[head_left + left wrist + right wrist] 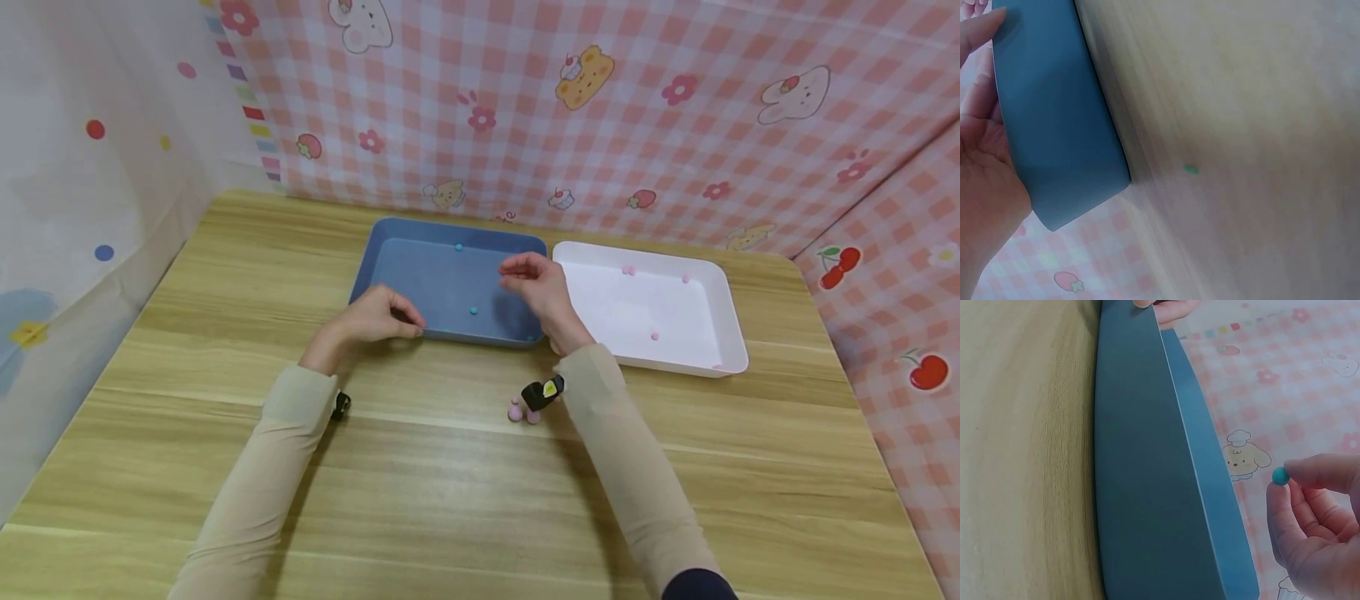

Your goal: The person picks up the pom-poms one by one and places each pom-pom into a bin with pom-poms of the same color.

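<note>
**Teal bead pinched above blue tray**

Pinched between thumb and fingertip of the right hand point(542, 289): a small teal bead point(1280, 475), held in the air over the right end of the blue tray point(420, 275). Remaining fingers loosely curled beneath it. Resting against the tray's near wall: the left hand point(378, 315), fingers bent onto the rim, thumb along the outer face; gripping or merely touching, cannot tell. Lying on the tray floor: two more teal beads point(473, 311), one near the back wall. Just right of it, a white tray point(731, 333) with a few pink beads point(655, 337). Nearer the body, on the wooden table point(450, 492): two pink beads point(515, 412) beside the right wrist. Behind, a pink checked backdrop point(637, 100).
</note>
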{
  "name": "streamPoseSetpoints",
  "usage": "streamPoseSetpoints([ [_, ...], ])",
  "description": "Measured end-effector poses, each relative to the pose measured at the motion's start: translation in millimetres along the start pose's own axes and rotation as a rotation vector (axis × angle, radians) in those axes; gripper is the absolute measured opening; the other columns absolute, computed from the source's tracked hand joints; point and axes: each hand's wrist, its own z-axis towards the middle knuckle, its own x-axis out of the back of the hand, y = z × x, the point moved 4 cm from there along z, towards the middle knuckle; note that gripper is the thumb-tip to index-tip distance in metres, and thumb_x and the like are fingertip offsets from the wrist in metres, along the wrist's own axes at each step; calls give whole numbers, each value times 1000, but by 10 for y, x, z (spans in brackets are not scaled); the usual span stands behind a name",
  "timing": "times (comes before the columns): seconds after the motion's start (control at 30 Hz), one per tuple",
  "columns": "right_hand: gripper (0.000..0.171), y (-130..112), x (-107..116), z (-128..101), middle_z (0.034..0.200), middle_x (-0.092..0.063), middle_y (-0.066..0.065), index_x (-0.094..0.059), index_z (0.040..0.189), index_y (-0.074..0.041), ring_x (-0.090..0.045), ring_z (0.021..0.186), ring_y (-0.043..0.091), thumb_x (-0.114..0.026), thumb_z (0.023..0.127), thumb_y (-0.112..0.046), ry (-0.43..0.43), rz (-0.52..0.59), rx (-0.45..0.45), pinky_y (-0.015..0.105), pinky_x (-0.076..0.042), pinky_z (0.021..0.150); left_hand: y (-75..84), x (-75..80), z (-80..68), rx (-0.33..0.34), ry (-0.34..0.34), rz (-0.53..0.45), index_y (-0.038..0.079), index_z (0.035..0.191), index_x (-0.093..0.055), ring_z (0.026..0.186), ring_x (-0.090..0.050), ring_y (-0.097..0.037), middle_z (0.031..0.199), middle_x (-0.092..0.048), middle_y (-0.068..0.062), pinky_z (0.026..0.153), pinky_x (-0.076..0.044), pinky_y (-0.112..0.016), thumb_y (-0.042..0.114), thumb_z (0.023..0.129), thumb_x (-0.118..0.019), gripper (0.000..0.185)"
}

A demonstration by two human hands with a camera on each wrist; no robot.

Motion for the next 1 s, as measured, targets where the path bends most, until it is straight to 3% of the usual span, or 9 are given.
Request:
streamPoseSetpoints([
  [0.4,19,14,-13,21,95,-66,12,-63,101,6,-60,79,9,-65,82,7,-5,11,8,26,-50,78,9,19,-17,-47,-9,-55,7,82,-76,76,-62,-14,80,-71,-4,70,-48,-25,10,80,-73,5],
  [0.7,19,-31,29,-43,99,-65,14,-63,102,5,-60,82,11,-66,83,4,-16,-17,25,26,-50,79,19,2,5,24,-4,-10,0,87,-74,77,-61,-10,85,-71,-8,71,-47,-23,6,80,-72,10],
  [1.0,19,-39,135,-205,99,-64,17,-63,101,7,-59,78,9,-66,82,5,-30,-42,53,20,-49,74,29,3,-10,29,-12,-5,0,88,-74,78,-61,-11,86,-71,-9,72,-48,-25,5,80,-71,10],
])
